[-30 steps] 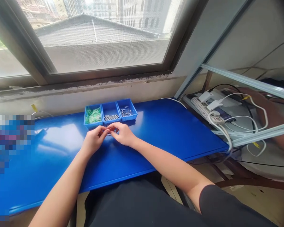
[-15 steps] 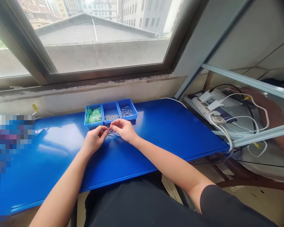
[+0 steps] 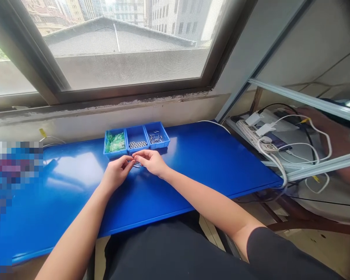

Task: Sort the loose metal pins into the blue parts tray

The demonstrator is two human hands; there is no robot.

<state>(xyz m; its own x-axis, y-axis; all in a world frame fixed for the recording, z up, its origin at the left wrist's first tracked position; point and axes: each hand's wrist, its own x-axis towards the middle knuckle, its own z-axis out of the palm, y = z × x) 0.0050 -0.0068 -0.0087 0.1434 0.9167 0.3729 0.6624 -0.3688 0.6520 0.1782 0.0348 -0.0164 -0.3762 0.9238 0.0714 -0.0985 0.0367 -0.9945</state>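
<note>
Fingertips of my left hand [image 3: 119, 169] and my right hand [image 3: 152, 161] meet in a pinch just in front of three joined blue bins. What they grip is too small and too covered to make out. Under the fingers, several thin metal pieces [image 3: 137, 165] lie on the blue table, partly hidden. The left bin [image 3: 107, 149] holds green pieces with clear wrapping. Rows of metal nuts [image 3: 137, 144] fill the front of the middle bin. In the right bin [image 3: 162, 144] lie loose metal screws or pins [image 3: 156, 137].
The blue table [image 3: 221, 163] runs along the wall under a screened window [image 3: 128, 58]. At the right, a metal frame [image 3: 309, 99] borders a power strip [image 3: 247, 134] with plugs and white cables. A blurred patch covers the table's left end.
My right hand has shifted slightly left and down, bringing its fingertips closer to my left hand's. The left hand stays almost in place.
</note>
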